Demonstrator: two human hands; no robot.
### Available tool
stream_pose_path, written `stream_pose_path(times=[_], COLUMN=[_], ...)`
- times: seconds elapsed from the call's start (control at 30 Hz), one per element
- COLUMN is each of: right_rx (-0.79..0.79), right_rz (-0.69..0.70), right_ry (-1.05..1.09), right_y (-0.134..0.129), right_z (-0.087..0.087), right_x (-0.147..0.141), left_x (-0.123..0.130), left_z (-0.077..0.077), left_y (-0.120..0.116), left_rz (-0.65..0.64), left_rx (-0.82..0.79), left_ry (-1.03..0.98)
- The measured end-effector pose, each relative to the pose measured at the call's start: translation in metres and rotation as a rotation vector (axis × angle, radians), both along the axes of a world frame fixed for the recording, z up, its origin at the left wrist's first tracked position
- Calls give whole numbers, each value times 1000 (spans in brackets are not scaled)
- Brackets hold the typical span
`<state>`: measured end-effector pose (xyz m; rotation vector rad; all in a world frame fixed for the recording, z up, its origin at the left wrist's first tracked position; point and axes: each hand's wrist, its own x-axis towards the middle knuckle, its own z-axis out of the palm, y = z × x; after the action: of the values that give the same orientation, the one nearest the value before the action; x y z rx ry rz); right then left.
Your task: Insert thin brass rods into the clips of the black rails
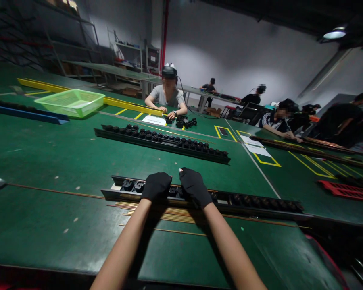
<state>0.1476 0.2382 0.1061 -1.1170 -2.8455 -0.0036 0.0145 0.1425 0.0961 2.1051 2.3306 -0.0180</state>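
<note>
Green tabletop (63,161) is bearing the nearer black rail (121,195) with black blocks (139,186) inside, left hand (157,185) and right hand (195,187) are curling over it, slightly apart, grip impossible to tell, and good handling is probably requiring steady rail, level blocks, 2-handed control.

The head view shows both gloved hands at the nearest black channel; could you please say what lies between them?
Small black parts in the channel show between the left hand and right hand in the head view.

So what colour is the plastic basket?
The basket is light green, as the head view shows.
</note>
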Motion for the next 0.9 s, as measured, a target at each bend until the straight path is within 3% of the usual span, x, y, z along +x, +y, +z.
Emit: stream_pose_path(times=[0.13, 0.33, 0.5, 0.67, 0.9], right_rx=[29, -91, -74, 6, -75], right_rz=[-112, 46, 105, -144, -12], right_ry=[73, -49, -51, 59, -82], right_y=[4, 3, 7, 10, 12], right_z=[-5, -30, -17, -9, -20], right_x=[5, 13, 18, 28, 40], left_x=[1, 1, 1, 1, 0], left_z=[1, 2, 0, 0, -3], left_y=[0, -1, -1, -1, -1], left_rz=[1, 2, 8, 9, 9], left_rx=[0, -5, 4, 33, 29], left_ry=[-1, 5, 2, -32, -32])
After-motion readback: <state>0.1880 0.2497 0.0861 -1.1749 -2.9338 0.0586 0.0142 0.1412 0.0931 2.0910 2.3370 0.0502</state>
